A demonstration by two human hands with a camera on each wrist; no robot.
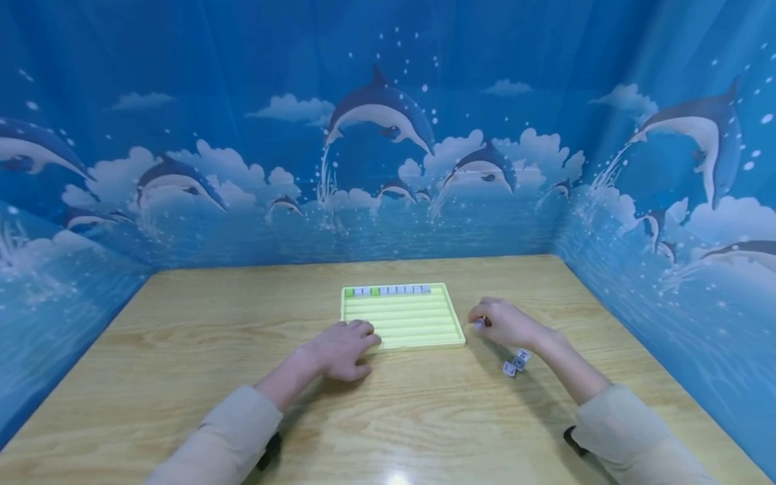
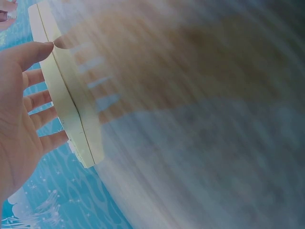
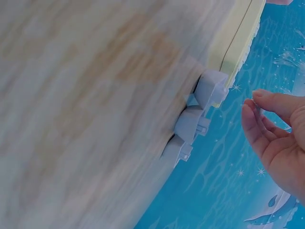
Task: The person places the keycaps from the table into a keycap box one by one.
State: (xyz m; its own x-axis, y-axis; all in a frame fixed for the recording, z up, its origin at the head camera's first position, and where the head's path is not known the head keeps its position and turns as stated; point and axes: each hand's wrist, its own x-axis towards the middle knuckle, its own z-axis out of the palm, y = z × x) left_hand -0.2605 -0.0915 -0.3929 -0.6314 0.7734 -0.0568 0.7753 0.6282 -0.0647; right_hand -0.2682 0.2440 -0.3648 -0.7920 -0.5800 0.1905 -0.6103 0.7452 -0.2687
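Observation:
A pale yellow tray with ridged rows lies on the table, a line of white and green keycaps along its far row. My left hand rests at the tray's near left corner, fingers spread and loosely bent over its edge. In the left wrist view the thumb touches the tray's side. Just right of the tray, my right hand pinches a small pale keycap between thumb and fingertips, raised above the table. The fingers mostly hide that keycap in the right wrist view.
Three loose pale keycaps lie close together on the wooden table, below the right forearm. In the right wrist view they show stems. A blue dolphin-print curtain borders the table's back and sides.

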